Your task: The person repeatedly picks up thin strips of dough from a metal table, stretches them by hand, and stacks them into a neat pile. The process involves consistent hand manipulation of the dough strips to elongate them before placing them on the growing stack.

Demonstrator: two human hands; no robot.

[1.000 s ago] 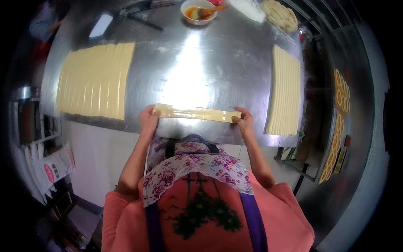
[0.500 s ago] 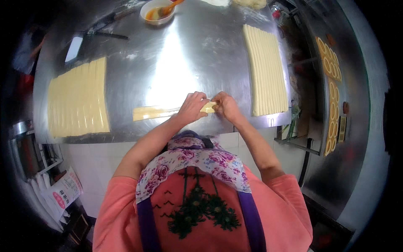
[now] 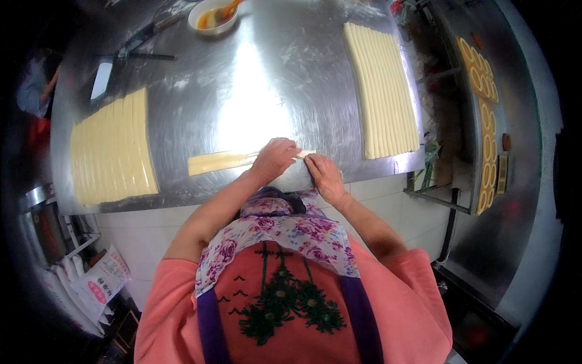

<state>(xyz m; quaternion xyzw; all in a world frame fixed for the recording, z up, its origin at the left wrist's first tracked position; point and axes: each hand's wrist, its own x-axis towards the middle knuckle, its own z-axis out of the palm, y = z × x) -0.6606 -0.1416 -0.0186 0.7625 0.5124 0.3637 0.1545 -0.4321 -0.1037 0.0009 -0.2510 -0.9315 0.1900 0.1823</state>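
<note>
A narrow, glossy yellow dough strip (image 3: 212,162) lies lengthwise near the front edge of the steel table (image 3: 182,91). My left hand (image 3: 274,159) has its fingers bent and closed on the strip toward its right end. Just right of it, my right hand (image 3: 324,178) pinches the lower edge of that end, fingertips almost touching my left hand's. Farther left is a sheet of cut, oiled strips (image 3: 112,148); on the right, a block of pale rolled dough ropes (image 3: 382,91) lies parallel to the side edge. The pinched part is partly hidden by my fingers.
A white bowl (image 3: 215,27) of orange liquid with a brush stands at the back. Right, a rack holds trays of ring-shaped pieces (image 3: 488,151). Flour sacks (image 3: 91,285) stand below left; a partly visible person (image 3: 36,91) is at the far upper left.
My hands moved from the strip's two ends to together at its right end. In the last half second my right hand dropped slightly lower. The camera view has shifted as well.
</note>
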